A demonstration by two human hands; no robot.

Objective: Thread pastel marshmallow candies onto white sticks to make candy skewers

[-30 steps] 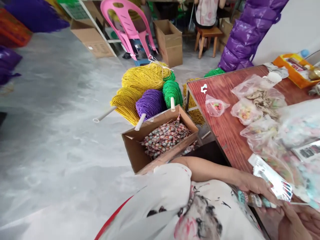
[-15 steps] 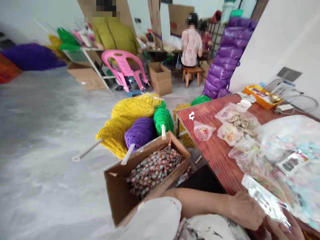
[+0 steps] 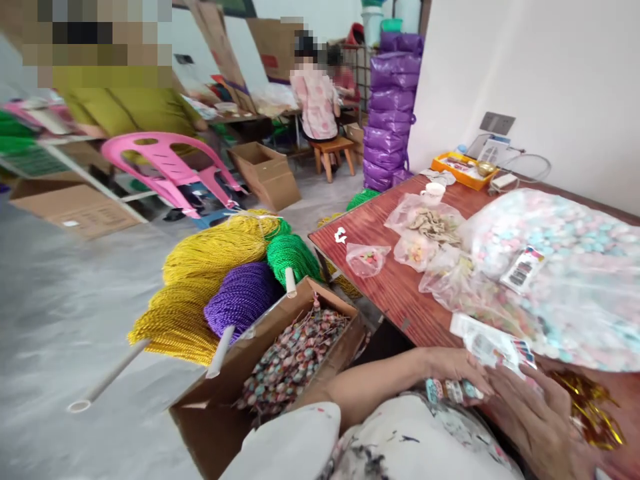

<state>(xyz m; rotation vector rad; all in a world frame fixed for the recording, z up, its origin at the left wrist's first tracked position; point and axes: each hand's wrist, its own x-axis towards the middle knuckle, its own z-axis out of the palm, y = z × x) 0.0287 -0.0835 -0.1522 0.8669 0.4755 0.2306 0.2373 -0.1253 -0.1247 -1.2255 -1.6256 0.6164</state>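
My left hand point(image 3: 457, 368) is at the table's near edge, its fingers curled over a row of small teal and pink beaded pieces point(image 3: 453, 391). Against it lies my right hand point(image 3: 535, 407), its fingers stretched side by side and partly over the left fingertips; what lies under them is hidden. Just beyond both hands is a shiny printed packet point(image 3: 493, 343) on the red-brown table point(image 3: 440, 320). Gold foil strips point(image 3: 590, 407) lie to the right of my right hand.
A large clear bag of pastel pieces point(image 3: 575, 267) covers the table's right side, near small bags point(image 3: 367, 259) and an orange tray point(image 3: 463, 171). Left of the table are a cardboard box point(image 3: 210, 427) of beaded strands and yellow cord bundles point(image 3: 215, 250). People sit behind.
The view has swung right, so the room appears further left. The beaded pieces and gold foil now show. My right hand is more fully in view, laid beside the left.
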